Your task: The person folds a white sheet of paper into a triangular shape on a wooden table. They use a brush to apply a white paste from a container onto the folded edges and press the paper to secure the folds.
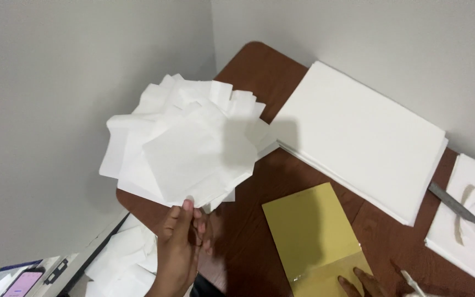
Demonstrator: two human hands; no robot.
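**Head view: a loose fan of white paper held by one corner**

Head view shows the left hand [180,242] raised over the near-left corner of the dark brown wooden counter [248,71], holding a fanned bundle of thin white paper squares [185,146] up in the air. The fingers [185,217] are closed in a pinch on the bottom edge of the bundle, thumb on the near face and the rest behind, so only a small part of the lowest sheets is actually gripped. The bundle spreads out above the hand and hangs partly over the counter's left edge, with the grey wall behind it.

The grip looks thin for so many loose sheets. My judgement is that the outer squares, which are held only by friction against their neighbours, could slide free and drop off the left edge onto the heap of crumpled white paper [122,258] below, or scatter across the counter. A tilt of the wrist would likely be enough.

The right hand [361,283] is mostly cut off at the bottom of the frame. Its fingertips rest flat and spread on the near end of a shiny gold rectangular foil sheet [309,231] that lies near the counter's front edge; it grasps nothing that I can see.

A tall stack of large white paper sheets [364,137] sits along the far edge, and a grey metal blade [463,212] lies across another white stack at the right edge.
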